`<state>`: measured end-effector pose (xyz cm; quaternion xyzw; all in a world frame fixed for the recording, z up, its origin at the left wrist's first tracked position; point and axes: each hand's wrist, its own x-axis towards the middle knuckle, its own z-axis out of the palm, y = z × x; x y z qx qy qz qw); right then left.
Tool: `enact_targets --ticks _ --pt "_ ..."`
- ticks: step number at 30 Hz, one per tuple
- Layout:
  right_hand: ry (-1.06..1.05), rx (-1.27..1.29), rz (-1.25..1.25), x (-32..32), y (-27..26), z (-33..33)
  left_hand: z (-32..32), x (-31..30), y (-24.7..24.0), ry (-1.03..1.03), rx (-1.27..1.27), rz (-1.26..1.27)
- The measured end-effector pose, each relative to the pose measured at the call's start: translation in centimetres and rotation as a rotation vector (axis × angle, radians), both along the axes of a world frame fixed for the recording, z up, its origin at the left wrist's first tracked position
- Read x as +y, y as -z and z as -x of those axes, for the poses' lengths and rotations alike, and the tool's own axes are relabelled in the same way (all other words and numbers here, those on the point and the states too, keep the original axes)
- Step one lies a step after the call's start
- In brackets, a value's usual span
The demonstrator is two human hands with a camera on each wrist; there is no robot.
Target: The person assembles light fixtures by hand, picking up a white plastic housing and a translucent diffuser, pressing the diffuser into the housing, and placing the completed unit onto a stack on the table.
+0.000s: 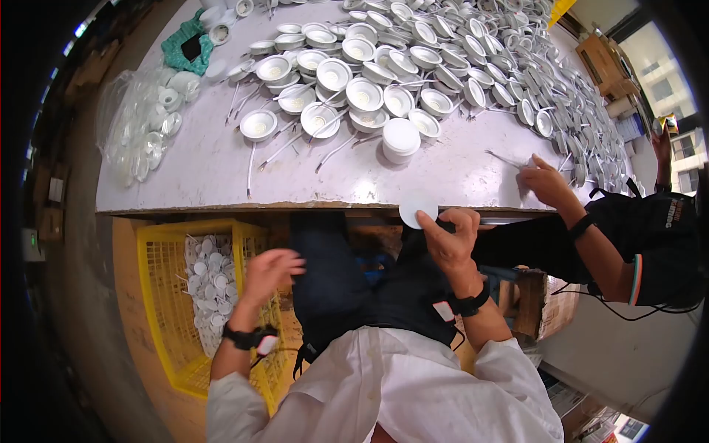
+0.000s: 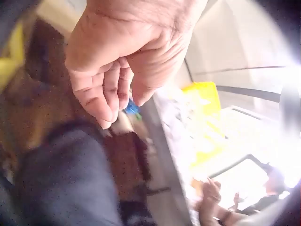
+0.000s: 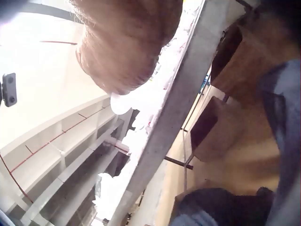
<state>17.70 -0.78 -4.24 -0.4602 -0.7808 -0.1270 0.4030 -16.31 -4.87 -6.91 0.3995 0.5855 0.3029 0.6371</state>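
My right hand [image 1: 452, 240] pinches a round white disc [image 1: 418, 209] between thumb and fingers at the table's front edge; in the right wrist view the back of that hand [image 3: 129, 52] hides most of the disc. My left hand [image 1: 273, 273], empty with relaxed, slightly bent fingers, hangs over the gap between the yellow crate and my lap; the left wrist view shows the same hand [image 2: 127, 56] with nothing in it. Behind the disc, a short stack of white round covers [image 1: 401, 140] stands on the table [image 1: 199, 173], near many white round lamp housings [image 1: 320, 120] with wires.
A yellow crate [image 1: 164, 295] holding small white parts [image 1: 214, 284] stands below the table at left. Clear plastic bags [image 1: 122, 122] and a green bag [image 1: 185, 46] lie at the table's left. Another person's hand [image 1: 548, 184] reaches over the table from the right, by a wired piece.
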Motion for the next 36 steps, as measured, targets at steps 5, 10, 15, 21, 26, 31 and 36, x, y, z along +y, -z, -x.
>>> enact_targets --ticks 5,10,15,21,26,31,36 --pt "-0.075 0.065 -0.03 -1.4 -1.6 0.6 -14.3 4.9 -5.4 0.27 -0.386 -0.125" --pt "-0.05 0.204 0.03 -2.2 -1.8 -1.2 -18.4 6.4 -6.9 0.394 -0.29 -0.132" --pt "0.101 0.777 0.357 -2.8 -1.1 -2.3 -19.7 7.1 -6.3 0.38 -0.304 -0.04" --pt "-0.006 1.415 0.933 -1.7 -0.3 -4.3 -21.9 7.3 -6.5 0.315 -0.434 0.062" --pt "-0.09 1.666 0.987 -1.9 -0.3 -6.4 -23.3 7.7 -5.4 0.489 0.316 -1.164" --pt "-0.071 1.732 1.069 -2.0 0.0 -8.7 -26.3 8.9 -4.6 0.57 0.367 -1.484" --pt "-0.219 2.011 1.017 -2.7 0.5 -12.0 -30.3 10.2 -4.3 0.605 0.233 -1.582"
